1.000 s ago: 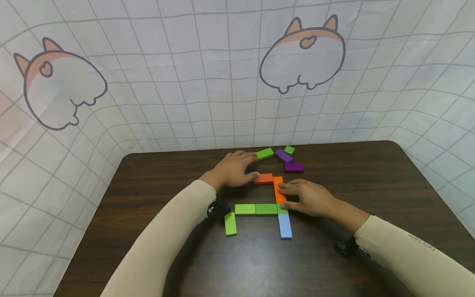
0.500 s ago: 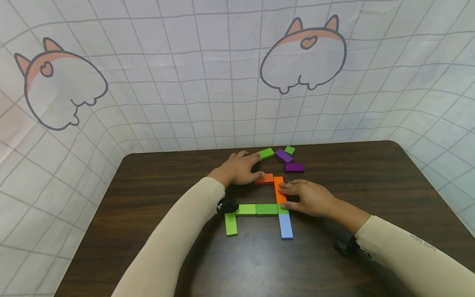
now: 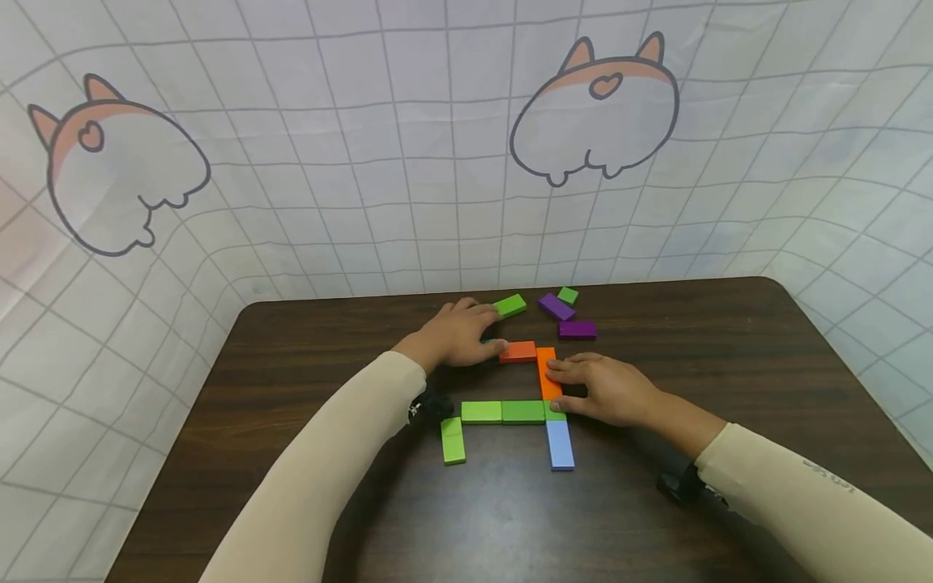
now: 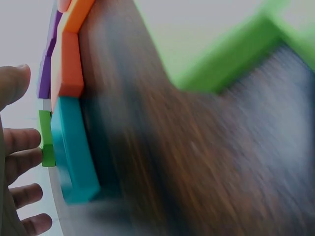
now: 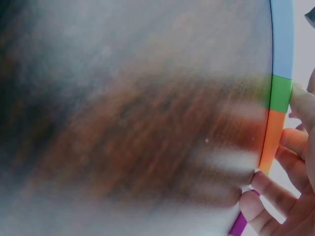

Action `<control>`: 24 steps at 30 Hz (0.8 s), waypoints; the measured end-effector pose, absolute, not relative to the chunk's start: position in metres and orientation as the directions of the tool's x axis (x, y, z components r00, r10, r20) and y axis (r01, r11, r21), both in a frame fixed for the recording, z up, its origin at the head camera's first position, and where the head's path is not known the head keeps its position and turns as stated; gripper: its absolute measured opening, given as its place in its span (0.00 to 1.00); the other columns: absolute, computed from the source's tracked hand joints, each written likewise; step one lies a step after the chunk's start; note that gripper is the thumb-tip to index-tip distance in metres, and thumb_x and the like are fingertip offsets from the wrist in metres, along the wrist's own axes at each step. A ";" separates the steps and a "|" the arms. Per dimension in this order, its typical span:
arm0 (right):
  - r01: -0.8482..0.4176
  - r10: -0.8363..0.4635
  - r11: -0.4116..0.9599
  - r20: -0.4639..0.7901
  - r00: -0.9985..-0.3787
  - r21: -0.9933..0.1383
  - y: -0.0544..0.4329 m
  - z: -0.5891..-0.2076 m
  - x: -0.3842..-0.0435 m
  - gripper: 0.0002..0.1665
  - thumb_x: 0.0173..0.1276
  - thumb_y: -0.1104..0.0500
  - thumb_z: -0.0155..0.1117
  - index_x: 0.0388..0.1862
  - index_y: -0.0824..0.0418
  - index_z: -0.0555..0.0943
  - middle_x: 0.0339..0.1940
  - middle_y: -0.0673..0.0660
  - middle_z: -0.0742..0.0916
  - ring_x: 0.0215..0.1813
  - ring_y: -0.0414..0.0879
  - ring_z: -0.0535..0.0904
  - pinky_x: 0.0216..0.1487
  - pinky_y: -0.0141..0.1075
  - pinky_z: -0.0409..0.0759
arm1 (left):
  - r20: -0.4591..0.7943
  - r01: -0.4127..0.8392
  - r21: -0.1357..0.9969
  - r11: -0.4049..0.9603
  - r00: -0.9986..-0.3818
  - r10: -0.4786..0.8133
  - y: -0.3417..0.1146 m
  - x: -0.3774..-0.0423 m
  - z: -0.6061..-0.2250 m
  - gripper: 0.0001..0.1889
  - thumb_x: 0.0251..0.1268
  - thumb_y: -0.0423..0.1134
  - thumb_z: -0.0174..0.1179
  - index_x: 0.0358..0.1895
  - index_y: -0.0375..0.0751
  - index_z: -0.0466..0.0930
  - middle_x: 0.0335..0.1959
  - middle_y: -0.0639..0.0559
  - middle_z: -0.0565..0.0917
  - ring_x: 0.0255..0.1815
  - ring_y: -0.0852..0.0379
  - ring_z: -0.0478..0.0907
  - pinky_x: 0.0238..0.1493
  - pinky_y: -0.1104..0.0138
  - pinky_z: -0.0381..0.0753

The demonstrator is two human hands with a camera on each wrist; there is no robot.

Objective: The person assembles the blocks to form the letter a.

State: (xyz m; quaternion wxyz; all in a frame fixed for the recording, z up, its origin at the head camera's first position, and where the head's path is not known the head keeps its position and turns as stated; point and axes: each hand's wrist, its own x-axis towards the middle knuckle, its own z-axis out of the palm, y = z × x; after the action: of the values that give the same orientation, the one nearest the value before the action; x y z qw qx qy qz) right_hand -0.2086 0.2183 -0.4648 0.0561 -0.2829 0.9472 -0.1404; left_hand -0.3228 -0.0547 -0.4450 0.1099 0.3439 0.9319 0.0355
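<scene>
Flat, smooth-faced, solid-coloured blocks around the hands. Nearest, short of the right thumb, a pale blue rectangular block (image 3: 560,445); by the left wrist, a lime-green rectangular block (image 3: 453,441), slightly askew. Then, between the wrists, a row end to end: a yellowish-green oblong block (image 3: 481,413), a mid-green oblong block (image 3: 522,412) and a small green piece (image 3: 555,411). Beyond, under the right fingertips, an orange rectangular block (image 3: 548,372); towards the left thumb, a red-orange rectangular block (image 3: 520,352), then a teal rectangular block (image 4: 74,147). Past the left fingertips, a bright green rectangular block (image 3: 512,306); past the right ones, two purple rectangular blocks (image 3: 577,330) and a little green block (image 3: 568,296).

Broad dark wood-grain tabletop (image 3: 700,348) outward of both hands; far edge close behind the farthest blocks, then white grid-patterned cloth (image 3: 430,162).

Hands well apart. Right hand (image 3: 608,389): fingers relaxed, resting on orange, thumb at the small green piece. Left hand (image 3: 459,334), farther: fingers spread, fingertips at the bright green block; cannot tell whether thumb touches red-orange.
</scene>
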 end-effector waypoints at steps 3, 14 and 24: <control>-0.522 -0.552 0.800 -0.021 -0.834 -0.297 0.218 -0.464 -0.208 0.37 0.71 0.35 0.65 0.71 0.55 0.79 0.72 0.53 0.78 0.71 0.57 0.73 0.65 0.59 0.74 | -0.162 0.644 0.137 0.753 -0.735 0.658 -0.065 -0.322 -0.448 0.36 0.77 0.68 0.43 0.78 0.52 0.66 0.79 0.54 0.62 0.80 0.47 0.53 0.77 0.46 0.51; -0.536 -0.561 0.790 0.001 -0.828 -0.299 0.220 -0.466 -0.208 0.37 0.70 0.37 0.67 0.70 0.56 0.79 0.71 0.54 0.79 0.71 0.57 0.73 0.65 0.58 0.74 | -0.129 0.665 0.167 0.728 -0.717 0.685 -0.103 -0.308 -0.448 0.35 0.77 0.65 0.47 0.77 0.48 0.67 0.78 0.50 0.66 0.79 0.44 0.55 0.75 0.42 0.54; -0.539 -0.565 0.783 0.008 -0.825 -0.311 0.219 -0.466 -0.208 0.37 0.70 0.37 0.67 0.70 0.56 0.79 0.71 0.54 0.79 0.71 0.57 0.73 0.64 0.58 0.75 | -0.097 0.658 0.217 0.722 -0.721 0.686 -0.138 -0.296 -0.449 0.35 0.77 0.64 0.48 0.76 0.46 0.68 0.75 0.48 0.68 0.78 0.42 0.57 0.73 0.40 0.57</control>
State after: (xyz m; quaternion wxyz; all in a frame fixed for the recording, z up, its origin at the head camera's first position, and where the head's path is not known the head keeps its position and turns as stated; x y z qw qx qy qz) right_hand -0.2083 0.2188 -0.4660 0.0428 -0.2928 0.9431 -0.1514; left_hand -0.2958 -0.1378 -0.4490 0.0856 0.3637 0.9238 0.0835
